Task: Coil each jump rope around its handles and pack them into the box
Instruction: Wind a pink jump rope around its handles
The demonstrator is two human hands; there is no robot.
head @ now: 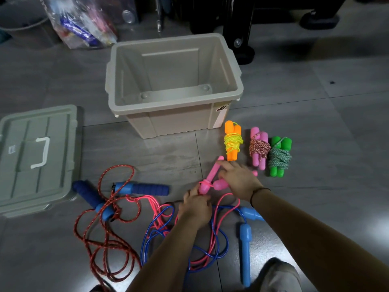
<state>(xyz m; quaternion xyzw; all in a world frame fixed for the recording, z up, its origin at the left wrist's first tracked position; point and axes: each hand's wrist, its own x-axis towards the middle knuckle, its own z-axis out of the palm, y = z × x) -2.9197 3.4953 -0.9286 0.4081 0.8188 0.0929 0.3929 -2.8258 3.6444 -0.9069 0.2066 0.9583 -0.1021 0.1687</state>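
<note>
Grey tiled floor point(328, 127), blurred bag point(84, 24) behind box point(174, 106); left hand point(195, 205) tight around pink handles point(211, 177), right hand point(240, 180) flat atop (thumb hidden).

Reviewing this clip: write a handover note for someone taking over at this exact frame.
Left hand grips the lower end of the pink handles; right hand rests on them, fingers spread. A few turns of pink cord are on; the rest lies loose.
Done: orange bundle, pink bundle and green bundle lie coiled right of the box, which holds nothing; lid off, at left.
Left: finish this coil, coil the red rope and blue rope, pack all six.
</note>
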